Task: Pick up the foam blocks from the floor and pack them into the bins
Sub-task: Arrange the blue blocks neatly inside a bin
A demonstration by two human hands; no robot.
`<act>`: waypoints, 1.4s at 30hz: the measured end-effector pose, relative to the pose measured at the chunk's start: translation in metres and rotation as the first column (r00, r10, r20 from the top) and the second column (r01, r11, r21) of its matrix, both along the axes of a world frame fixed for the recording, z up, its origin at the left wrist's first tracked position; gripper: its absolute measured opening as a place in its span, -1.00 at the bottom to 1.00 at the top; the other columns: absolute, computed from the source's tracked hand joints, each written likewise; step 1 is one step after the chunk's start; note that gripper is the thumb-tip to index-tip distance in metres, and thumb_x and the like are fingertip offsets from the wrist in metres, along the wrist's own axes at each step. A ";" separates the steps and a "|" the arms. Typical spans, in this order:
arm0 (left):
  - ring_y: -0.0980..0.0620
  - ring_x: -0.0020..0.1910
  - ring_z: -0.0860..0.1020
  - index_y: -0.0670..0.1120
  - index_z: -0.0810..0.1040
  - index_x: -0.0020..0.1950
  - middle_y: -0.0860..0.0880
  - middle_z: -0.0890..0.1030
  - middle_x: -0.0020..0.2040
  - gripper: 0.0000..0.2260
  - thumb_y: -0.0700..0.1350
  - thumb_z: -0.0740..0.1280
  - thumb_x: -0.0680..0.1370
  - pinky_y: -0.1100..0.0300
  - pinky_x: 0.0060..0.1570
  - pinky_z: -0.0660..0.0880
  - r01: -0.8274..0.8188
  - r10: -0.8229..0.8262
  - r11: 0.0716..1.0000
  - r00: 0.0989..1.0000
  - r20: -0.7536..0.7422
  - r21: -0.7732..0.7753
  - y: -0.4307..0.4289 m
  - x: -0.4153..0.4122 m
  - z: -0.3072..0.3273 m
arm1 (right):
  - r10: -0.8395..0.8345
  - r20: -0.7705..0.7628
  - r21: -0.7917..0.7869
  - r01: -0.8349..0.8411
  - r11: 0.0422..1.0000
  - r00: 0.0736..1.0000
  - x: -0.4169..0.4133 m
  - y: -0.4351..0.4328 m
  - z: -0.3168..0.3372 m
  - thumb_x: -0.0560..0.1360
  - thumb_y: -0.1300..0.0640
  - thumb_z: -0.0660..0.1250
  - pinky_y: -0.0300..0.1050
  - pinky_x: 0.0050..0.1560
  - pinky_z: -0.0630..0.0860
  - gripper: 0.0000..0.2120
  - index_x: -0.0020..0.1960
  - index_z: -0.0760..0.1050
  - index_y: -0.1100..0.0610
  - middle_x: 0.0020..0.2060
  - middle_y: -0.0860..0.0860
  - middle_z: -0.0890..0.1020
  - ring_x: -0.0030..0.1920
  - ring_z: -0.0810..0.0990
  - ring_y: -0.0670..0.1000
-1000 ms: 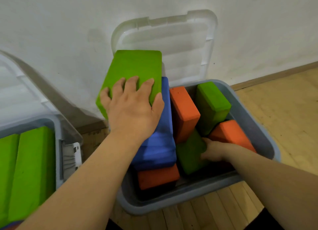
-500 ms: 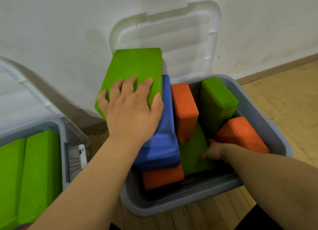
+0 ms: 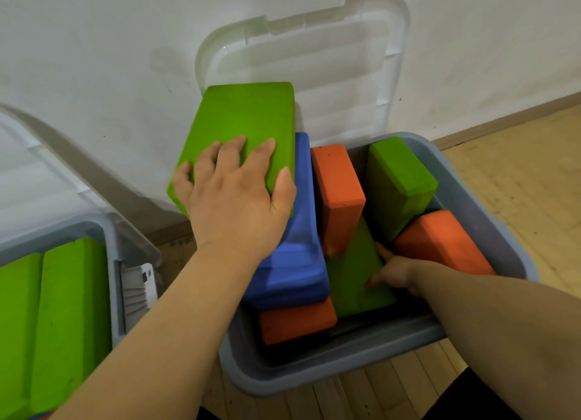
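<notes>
Foam blocks [image 3: 399, 180] are mostly inside the two bins in the head view, so we judge the packing to be far along. The grey bin [image 3: 503, 206] on the right holds orange, green and blue pieces, some upright and some leaning, not in neat order. The left bin [image 3: 110, 262] shows green blocks [image 3: 63, 309] side by side. We see no block on the wooden floor [image 3: 518, 168], though only a small part of it is visible.

Our left hand [image 3: 232, 199] grips a large green block [image 3: 245, 114] by its edges. The block is tilted over the blue block [image 3: 292, 262] and not yet lowered in. Our right hand [image 3: 393, 272] is deep in the grey bin and touches a low green block [image 3: 352, 281]; we cannot tell whether it grasps it.

All blocks are rectangular, with matte, slightly grainy faces. The bins are smooth plastic, and a clear ribbed lid [image 3: 330, 58] leans on the wall [image 3: 94, 58].
</notes>
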State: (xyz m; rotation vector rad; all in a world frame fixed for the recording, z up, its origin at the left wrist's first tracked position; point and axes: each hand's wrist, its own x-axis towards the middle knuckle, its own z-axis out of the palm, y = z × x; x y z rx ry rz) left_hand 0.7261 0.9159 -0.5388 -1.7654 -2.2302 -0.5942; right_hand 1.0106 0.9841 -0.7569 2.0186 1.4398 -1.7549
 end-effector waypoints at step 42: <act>-0.19 0.44 0.39 0.18 0.57 0.38 -0.06 0.54 0.41 -0.50 0.26 0.10 0.54 -0.28 0.42 0.19 -0.023 0.018 0.998 0.995 0.101 0.052 -0.013 -0.001 -0.002 | -0.084 0.314 0.752 -0.193 0.630 0.946 -0.026 -0.017 0.146 0.48 -0.05 0.53 -0.02 0.40 0.34 -0.25 0.57 0.31 0.06 0.46 0.19 0.28 0.41 0.41 0.19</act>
